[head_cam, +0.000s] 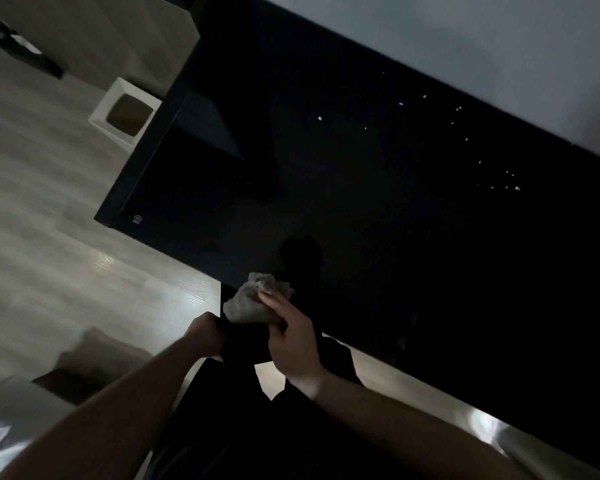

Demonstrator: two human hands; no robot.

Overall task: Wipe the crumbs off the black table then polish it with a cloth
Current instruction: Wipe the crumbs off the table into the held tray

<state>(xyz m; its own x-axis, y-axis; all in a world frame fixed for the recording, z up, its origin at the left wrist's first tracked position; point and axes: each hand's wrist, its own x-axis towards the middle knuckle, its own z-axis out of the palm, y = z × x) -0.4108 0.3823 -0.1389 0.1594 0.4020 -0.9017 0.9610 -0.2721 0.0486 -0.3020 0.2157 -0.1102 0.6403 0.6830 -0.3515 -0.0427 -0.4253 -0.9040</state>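
Both bare forearms enter from the bottom edge of the frame and meet at lower centre, over the near edge of the black table (361, 209). Right hand (293, 341): fingers curled around a crumpled grey cloth (253, 301), thumb and fingertips pressed into it; the wad is bunched, not spread flat. It sits at the table's near edge, and whether it touches the surface cannot be told in the dim light. Left hand (207, 336): closed into a fist on a dark object (245, 344) just below the cloth. What this object is cannot be made out; it is black against black clothing.

Table top: glossy, very dark, filling the centre and right of the frame, running diagonally from upper centre to lower right. Small pale crumbs (499, 183) lie scattered in the upper right part of the surface, well apart from the hands, with one lone speck nearer the middle. A small round logo mark (138, 218) sits at the table's left corner.

Surroundings: pale wood-look floor (49, 220) on the left side. A white square bin (125, 114) with a brown interior stands at upper left, just beside the table's left edge. Blurred brown and white shapes at lower left, not identifiable. Light wall at upper right.
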